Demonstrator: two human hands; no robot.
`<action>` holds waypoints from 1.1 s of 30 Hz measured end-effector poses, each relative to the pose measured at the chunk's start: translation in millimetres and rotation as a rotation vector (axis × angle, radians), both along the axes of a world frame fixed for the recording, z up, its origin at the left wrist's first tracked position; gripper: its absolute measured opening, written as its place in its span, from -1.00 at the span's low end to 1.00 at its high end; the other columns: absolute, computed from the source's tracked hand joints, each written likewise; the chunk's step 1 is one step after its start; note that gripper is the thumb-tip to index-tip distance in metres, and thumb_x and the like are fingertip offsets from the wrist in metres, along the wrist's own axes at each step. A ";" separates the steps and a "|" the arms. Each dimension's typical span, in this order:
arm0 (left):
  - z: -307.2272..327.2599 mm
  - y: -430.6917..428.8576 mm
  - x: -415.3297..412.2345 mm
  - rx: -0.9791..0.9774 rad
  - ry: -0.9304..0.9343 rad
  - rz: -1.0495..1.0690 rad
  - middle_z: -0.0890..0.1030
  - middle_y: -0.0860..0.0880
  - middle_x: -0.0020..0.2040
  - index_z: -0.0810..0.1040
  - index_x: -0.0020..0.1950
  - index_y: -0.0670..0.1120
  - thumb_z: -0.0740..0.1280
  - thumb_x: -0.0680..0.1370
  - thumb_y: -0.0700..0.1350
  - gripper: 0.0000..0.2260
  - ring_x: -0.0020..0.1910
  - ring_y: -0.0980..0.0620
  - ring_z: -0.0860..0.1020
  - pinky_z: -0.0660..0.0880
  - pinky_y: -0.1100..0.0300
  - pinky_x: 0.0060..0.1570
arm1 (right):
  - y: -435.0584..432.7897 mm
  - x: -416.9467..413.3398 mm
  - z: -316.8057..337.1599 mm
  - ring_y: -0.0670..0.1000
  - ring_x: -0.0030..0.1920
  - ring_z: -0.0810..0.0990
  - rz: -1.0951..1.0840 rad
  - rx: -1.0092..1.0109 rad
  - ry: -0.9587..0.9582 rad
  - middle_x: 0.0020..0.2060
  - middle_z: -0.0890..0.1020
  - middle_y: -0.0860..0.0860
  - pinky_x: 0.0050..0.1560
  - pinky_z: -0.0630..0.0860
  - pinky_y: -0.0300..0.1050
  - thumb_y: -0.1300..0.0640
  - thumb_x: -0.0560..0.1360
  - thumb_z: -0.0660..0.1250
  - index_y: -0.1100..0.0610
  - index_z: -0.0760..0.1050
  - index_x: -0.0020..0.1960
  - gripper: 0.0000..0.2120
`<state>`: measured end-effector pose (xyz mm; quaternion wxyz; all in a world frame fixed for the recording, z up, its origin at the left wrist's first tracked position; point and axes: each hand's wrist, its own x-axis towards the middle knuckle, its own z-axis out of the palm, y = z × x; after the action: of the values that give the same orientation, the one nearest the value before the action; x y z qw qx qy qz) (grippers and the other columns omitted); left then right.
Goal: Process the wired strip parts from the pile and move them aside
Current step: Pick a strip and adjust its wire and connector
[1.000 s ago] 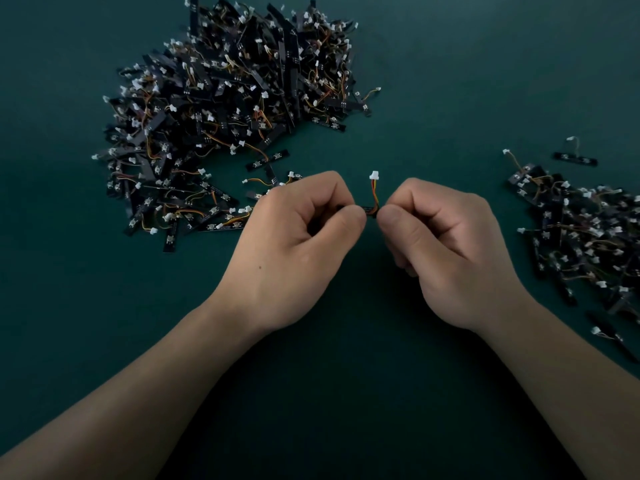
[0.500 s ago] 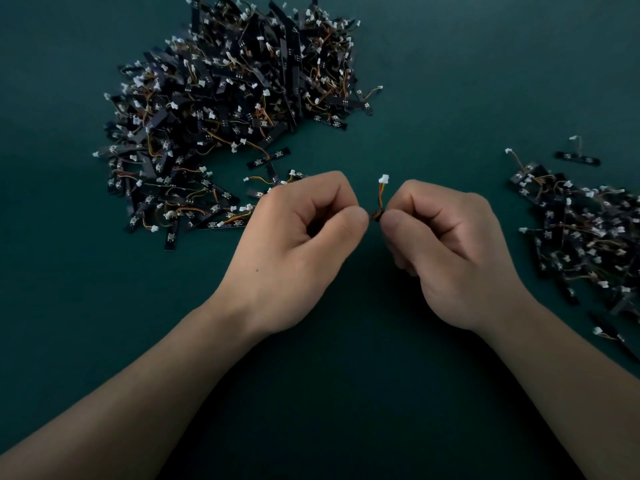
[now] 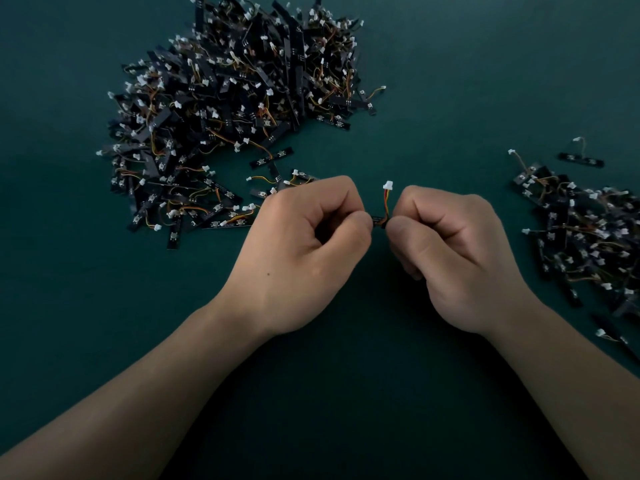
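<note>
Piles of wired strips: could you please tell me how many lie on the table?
2. The big pile lies ahead to the left; the smaller pile lies at the right edge, cut off by the picture, so part is hidden.

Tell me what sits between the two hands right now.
In the head view, one wired strip, pinched by the left hand and right hand; its wires rise to a white connector above the gap.

Dim, cool, even light; no glare. Broad soft shadow on green surface (image 3: pixel 346 393) at lower centre; corners darker. Wide-angle bowing toward frame edges. Centre sharp; set-aside pile (image 3: pixel 588 237) at right edge softer, murky.
</note>
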<state>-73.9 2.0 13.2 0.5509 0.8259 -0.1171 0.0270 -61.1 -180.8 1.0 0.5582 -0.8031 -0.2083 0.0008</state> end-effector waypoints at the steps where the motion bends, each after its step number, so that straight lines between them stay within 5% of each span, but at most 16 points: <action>1: 0.2 -0.4 -0.3 0.005 -0.003 0.007 0.35 0.04 -0.43 0.41 -0.31 -0.10 0.29 0.56 -0.21 -0.76 -0.41 0.15 0.29 0.25 0.30 -0.38 | 0.1 0.0 0.2 0.13 -0.48 0.33 0.001 -0.006 -0.002 -0.51 0.38 0.13 -0.46 0.27 0.08 0.11 0.57 0.23 0.11 0.34 -0.32 -0.71; 8: 0.1 -1.2 -2.8 0.022 -0.047 0.062 0.37 -0.01 -0.43 0.41 -0.31 -0.09 0.29 0.54 -0.22 -0.78 -0.41 0.14 0.31 0.26 0.28 -0.39 | 1.1 -1.2 0.5 0.02 -0.50 0.29 0.034 -0.055 0.001 -0.51 0.36 0.08 -0.49 0.22 -0.09 0.09 0.56 0.24 0.15 0.35 -0.34 -0.68; 23: -0.4 -1.3 -4.1 0.047 -0.095 0.065 0.46 0.05 -0.38 0.53 -0.20 -0.08 0.30 0.58 -0.20 -0.84 -0.38 0.12 0.39 0.32 0.29 -0.33 | -4.2 0.8 -1.0 -0.07 -0.49 0.15 0.186 -0.023 0.046 -0.52 0.21 0.01 -0.47 0.12 -0.13 0.14 0.59 0.20 0.16 0.17 -0.39 -0.59; 27: -1.4 -0.1 -4.1 0.349 -0.205 0.289 0.55 0.15 0.09 0.61 0.15 0.02 0.26 0.60 0.00 -0.80 0.11 0.12 0.42 0.26 0.12 0.08 | -0.8 -2.3 -3.6 -0.02 -0.50 0.28 -0.024 0.088 -0.176 -0.49 0.33 -0.01 -0.46 0.21 -0.15 0.17 0.67 0.16 0.08 0.31 -0.31 -0.64; 29: -1.9 4.0 -1.9 0.542 -0.146 0.395 0.42 0.12 0.28 0.54 0.31 0.06 0.24 0.58 0.06 -0.68 0.26 0.05 0.26 0.14 0.09 0.14 | 0.7 -3.0 -3.5 -0.03 -0.49 0.39 -0.136 0.251 -0.271 -0.42 0.47 -0.02 -0.44 0.29 -0.18 0.16 0.73 0.09 0.03 0.48 -0.02 -0.77; 31: -4.1 7.4 0.2 0.683 -0.010 0.388 0.31 0.06 0.36 0.44 0.42 0.03 0.25 0.59 0.05 -0.60 0.37 -0.04 0.21 0.18 -0.05 0.31 | -0.5 -1.1 -4.5 -0.07 -0.51 0.43 -0.192 0.343 -0.283 -0.41 0.52 -0.07 -0.43 0.32 -0.25 0.16 0.75 0.04 0.08 0.49 0.16 -0.76; 33: -8.1 9.8 1.6 0.749 0.069 0.371 0.29 0.04 0.36 0.43 0.44 0.01 0.25 0.62 0.02 -0.62 0.40 -0.10 0.21 0.18 -0.12 0.40 | -2.2 0.7 -6.2 -0.10 -0.51 0.43 -0.195 0.335 -0.252 -0.47 0.48 -0.06 -0.41 0.32 -0.26 0.16 0.76 0.04 0.08 0.54 0.10 -0.71</action>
<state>-72.3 11.8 5.1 0.2019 0.9766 0.0506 0.0539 -60.4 -183.0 -5.2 0.6508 -0.7093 -0.1949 -0.1881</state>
